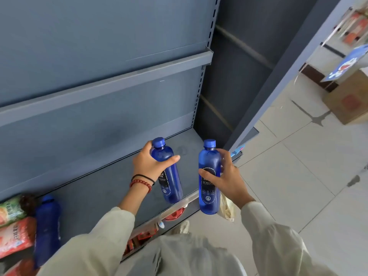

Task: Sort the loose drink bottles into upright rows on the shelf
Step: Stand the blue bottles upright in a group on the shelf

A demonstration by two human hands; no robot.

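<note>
We hold a blue bottle in each hand over the right end of the grey shelf (95,188). Our left hand (152,166) wraps the shoulder of the left bottle (171,186) just below the cap, thumb across the front and fingers curled behind. This bottle leans, cap toward the far side, with its base low over the board near the front edge. We cannot tell whether it touches.

Our right hand (227,181) grips the right bottle (208,200) round its middle, thumb on the label and fingers round the far side. It hangs nearly upright, its base in front of the shelf's front rail (179,205) rather than over the board.

The step in hand, as we judge it, is setting both bottles down to begin a row. We would do well to bring the left bottle upright first and plant its base flat, well back toward the rear panel. We should loosen the fingers only once it stands by itself. The right bottle needs carrying farther in over the board, then setting just beside the first with its label forward. A tall bottle held high can swing, so we should lower slowly.

A third bottle (47,230), blurred, shows at the near left beside some snack packets (14,226). We cannot tell whether it stands or lies.
</note>
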